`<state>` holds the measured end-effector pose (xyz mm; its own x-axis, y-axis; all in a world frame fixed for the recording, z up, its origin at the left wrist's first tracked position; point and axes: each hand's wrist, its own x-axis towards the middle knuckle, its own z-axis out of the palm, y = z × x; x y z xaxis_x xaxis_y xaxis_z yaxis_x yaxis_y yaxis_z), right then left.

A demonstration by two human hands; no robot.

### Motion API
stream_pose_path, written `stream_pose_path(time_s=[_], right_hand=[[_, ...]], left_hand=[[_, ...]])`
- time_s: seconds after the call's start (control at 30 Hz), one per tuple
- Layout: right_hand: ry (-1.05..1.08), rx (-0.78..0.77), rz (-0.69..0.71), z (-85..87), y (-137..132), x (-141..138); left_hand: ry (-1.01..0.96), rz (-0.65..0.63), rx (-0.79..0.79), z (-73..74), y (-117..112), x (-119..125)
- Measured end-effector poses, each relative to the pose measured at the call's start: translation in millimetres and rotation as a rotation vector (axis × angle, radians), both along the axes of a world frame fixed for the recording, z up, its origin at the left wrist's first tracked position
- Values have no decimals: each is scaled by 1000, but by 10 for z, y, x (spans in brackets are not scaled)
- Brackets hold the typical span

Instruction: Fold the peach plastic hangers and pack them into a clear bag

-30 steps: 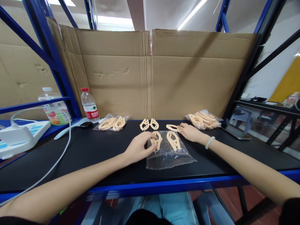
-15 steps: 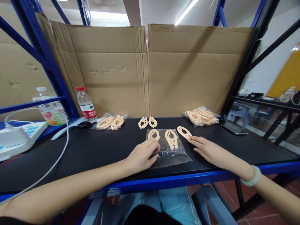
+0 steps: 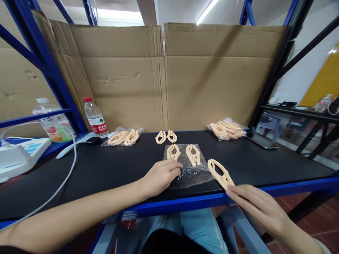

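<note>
A clear plastic bag (image 3: 192,179) lies flat near the front of the table, its open side towards me. Inside it, a cream folding hanger (image 3: 195,160) is on the right and another is on the left. My left hand (image 3: 162,176) is closed on the bag's left side, its fingertips by the left hanger's lower end. Between the thumb and fingers of my right hand (image 3: 261,206) is a third folded hanger (image 3: 225,180), held by its lower end. This one tilts with its far end up-left, beside the bag's right edge at the table's front.
Behind the bag sit two small folded hangers (image 3: 160,137). Bagged hangers (image 3: 123,137) lie at the back left, more bagged hangers (image 3: 226,129) at the back right. A phone (image 3: 263,141), a water bottle (image 3: 97,121), a power strip (image 3: 16,158) with a white cable and a cardboard wall (image 3: 119,81) surround the space.
My right hand has picked up the hanger from beside the bag and drawn it towards me, down and right. My left hand stays at the bag, its thumb now tucked in.
</note>
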<state>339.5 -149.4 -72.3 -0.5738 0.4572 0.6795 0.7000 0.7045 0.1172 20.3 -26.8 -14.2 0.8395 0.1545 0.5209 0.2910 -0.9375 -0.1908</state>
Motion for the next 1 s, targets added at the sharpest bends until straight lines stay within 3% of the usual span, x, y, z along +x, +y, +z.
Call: stream_pose_path(time_s=[0.13,0.33,0.53,0.63,0.77,1.0], right_hand=[[43,94,33,98,15,20],[161,237,17,384,119,-65],[211,186,-49,601,-193,-363],[109,182,103,676,-276,-572],[-99,188,278,793,-168,-858],[-369,355,208,822,301,-1231]], left_hand=[[-30,-4,17,-10,6,8],[-24,27,18,-15,-1,13],[-21,50,28,-28,-1,3],[-35,60,37,-45,12,-6],[-54,75,51,-60,18,-15],[-88,134,40,-49,-12,-1]])
